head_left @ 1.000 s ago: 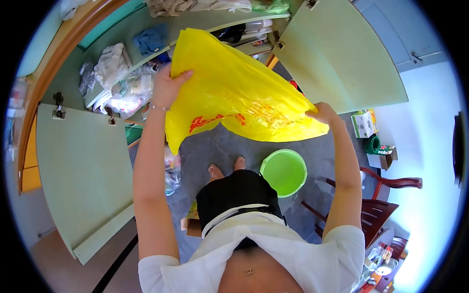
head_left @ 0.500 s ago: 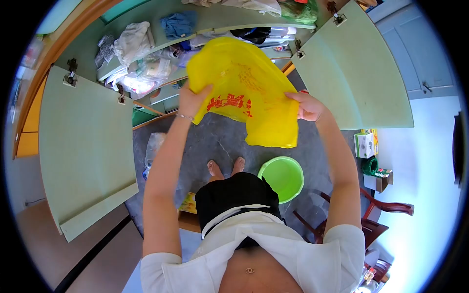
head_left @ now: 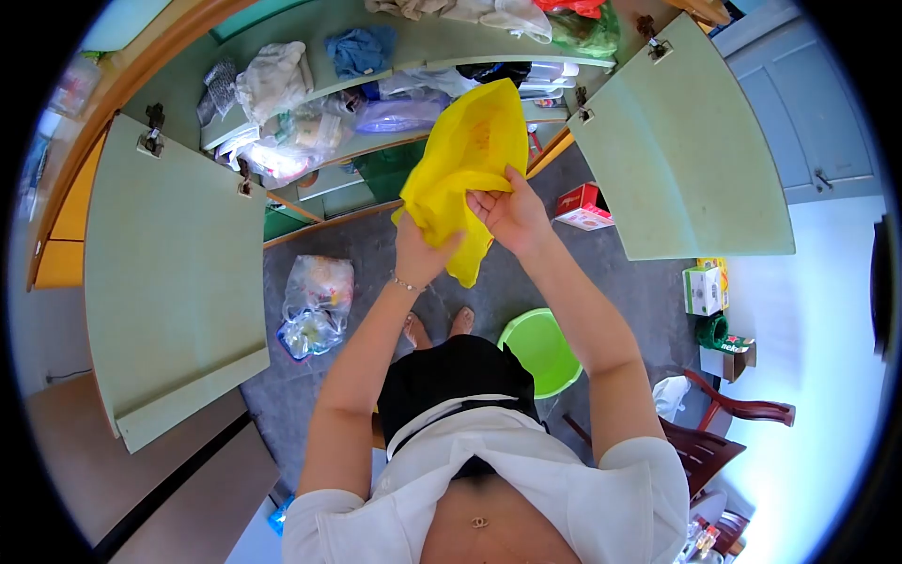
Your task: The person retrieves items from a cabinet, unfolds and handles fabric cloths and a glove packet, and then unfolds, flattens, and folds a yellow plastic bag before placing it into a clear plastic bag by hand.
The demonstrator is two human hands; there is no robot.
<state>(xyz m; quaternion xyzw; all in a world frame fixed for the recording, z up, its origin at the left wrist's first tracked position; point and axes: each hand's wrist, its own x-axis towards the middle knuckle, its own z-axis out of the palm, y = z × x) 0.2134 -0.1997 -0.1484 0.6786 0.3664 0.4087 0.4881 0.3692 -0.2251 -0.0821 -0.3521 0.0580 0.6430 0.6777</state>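
A yellow plastic bag (head_left: 470, 141) hangs gathered between my two hands, in front of the open cabinet. My left hand (head_left: 427, 254) is closed on its lower left edge; those fingers are partly smeared by motion. On the other side, my right hand (head_left: 512, 214) pinches a fold of the bag, thumb on top and fingers curled beneath. The hands are close together. The bag's upper part stands up in a point, and a loose flap droops below the hands.
Cabinet shelves (head_left: 413, 42) hold cloths and plastic bags, with open doors (head_left: 178, 282) (head_left: 691, 155) at both sides. On the floor are a green basin (head_left: 540, 352), clear bags (head_left: 318, 296) and a red box (head_left: 581, 205). A wooden chair (head_left: 705, 451) stands at right.
My hands have come together, the right one moving left and the left one moving right and down. The bag, spread wide before, is now bunched and narrower.
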